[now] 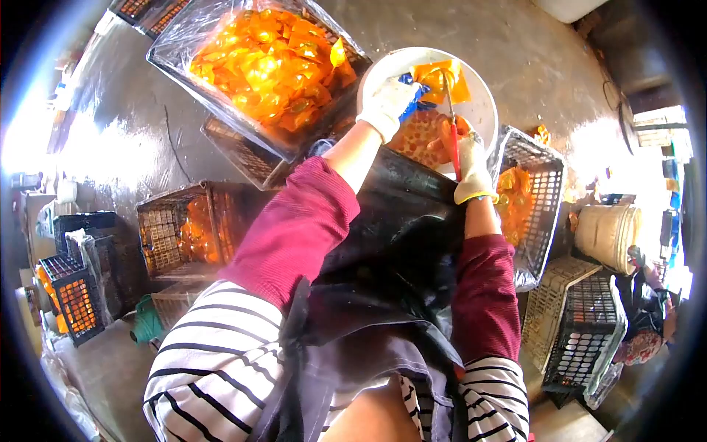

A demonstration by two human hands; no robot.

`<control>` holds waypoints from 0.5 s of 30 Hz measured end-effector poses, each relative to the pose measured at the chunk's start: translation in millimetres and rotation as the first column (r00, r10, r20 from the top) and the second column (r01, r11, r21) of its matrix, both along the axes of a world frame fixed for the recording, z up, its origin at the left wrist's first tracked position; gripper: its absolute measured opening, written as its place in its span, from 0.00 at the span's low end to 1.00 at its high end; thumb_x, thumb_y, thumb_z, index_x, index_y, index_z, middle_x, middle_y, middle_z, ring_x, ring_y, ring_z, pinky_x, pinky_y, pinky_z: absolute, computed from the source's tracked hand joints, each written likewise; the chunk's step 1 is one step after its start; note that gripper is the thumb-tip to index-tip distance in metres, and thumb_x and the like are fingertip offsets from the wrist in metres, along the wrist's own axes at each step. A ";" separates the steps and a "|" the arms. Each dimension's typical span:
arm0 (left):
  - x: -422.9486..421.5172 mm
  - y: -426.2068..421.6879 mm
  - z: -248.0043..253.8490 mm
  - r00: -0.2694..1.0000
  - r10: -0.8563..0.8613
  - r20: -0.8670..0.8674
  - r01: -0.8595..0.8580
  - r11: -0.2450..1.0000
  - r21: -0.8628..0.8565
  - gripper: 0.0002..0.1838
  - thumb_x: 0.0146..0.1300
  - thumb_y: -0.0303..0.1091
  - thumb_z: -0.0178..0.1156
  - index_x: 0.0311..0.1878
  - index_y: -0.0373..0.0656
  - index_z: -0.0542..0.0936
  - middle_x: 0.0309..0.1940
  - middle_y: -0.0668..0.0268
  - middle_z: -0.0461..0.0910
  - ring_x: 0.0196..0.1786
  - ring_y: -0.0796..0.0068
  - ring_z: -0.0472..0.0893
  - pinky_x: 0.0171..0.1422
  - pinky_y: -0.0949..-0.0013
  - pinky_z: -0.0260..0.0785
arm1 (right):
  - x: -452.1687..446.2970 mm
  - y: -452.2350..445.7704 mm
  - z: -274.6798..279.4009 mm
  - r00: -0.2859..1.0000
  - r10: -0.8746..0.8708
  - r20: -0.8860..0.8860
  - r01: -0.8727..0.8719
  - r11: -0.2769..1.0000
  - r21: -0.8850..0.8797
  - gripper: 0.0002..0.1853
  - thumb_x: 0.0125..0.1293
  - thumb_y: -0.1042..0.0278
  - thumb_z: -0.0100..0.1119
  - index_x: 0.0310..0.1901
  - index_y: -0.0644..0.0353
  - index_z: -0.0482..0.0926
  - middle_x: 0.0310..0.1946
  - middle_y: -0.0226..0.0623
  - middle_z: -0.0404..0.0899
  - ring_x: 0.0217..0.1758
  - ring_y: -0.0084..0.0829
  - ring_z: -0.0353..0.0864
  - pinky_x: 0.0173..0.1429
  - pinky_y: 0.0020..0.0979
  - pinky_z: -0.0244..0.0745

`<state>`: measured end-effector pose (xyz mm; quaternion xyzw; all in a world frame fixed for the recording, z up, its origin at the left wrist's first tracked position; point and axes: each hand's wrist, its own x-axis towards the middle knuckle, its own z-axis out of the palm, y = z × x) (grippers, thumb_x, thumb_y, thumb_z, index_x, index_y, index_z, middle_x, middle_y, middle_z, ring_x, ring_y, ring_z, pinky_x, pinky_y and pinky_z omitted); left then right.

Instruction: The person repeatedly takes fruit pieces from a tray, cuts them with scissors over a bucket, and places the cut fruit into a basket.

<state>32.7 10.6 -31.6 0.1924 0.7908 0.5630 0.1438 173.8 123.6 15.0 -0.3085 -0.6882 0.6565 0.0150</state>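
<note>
My left hand (396,104), in a white glove with blue on the palm and fingers, is closed on the edge of an orange plastic packet (458,82). The packet is over a white round tub (482,99). My right hand (465,151), in a pale glove with bare-looking fingertips, grips a red-handled cutting tool (454,147). The tool's thin metal end reaches up against the packet; whether it is a knife or scissors I cannot tell. Inside the tub, below both hands, lie many small pinkish-orange pieces (416,140).
A plastic-lined crate (221,118) heaped with shiny orange packets (269,66) stands at the upper left. Right of the tub is another lined crate (541,214) holding orange packets. More crates (158,239) stand at left, and a black crate (585,331) and beige bucket (607,228) at right.
</note>
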 end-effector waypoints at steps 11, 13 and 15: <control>-14.4 -9.1 3.0 0.993 -0.037 -0.112 0.006 0.964 -0.264 0.21 0.66 0.44 0.51 0.52 0.37 0.78 0.48 0.53 0.80 0.53 0.57 0.78 0.58 0.63 0.69 | -1.6 -10.5 10.0 1.000 -0.004 0.010 0.004 1.000 0.005 0.16 0.66 0.57 0.57 0.49 0.58 0.78 0.29 0.30 0.79 0.23 0.18 0.76 0.28 0.18 0.68; -17.6 -10.1 -1.2 0.987 -0.082 -0.137 0.031 0.942 -0.334 0.20 0.66 0.44 0.51 0.52 0.38 0.78 0.49 0.53 0.79 0.54 0.58 0.77 0.58 0.63 0.69 | -4.9 -14.0 12.5 0.999 0.017 0.044 -0.021 0.996 0.084 0.16 0.66 0.57 0.56 0.49 0.58 0.78 0.27 0.30 0.79 0.23 0.18 0.75 0.28 0.19 0.69; -15.1 -11.9 10.7 0.986 -0.136 -0.095 0.083 0.902 -0.423 0.20 0.67 0.43 0.51 0.53 0.39 0.78 0.49 0.54 0.79 0.55 0.59 0.77 0.59 0.63 0.68 | -10.7 8.8 -39.9 0.987 0.125 -0.105 -0.050 0.845 0.532 0.16 0.66 0.55 0.56 0.47 0.58 0.78 0.24 0.30 0.79 0.21 0.19 0.74 0.26 0.21 0.68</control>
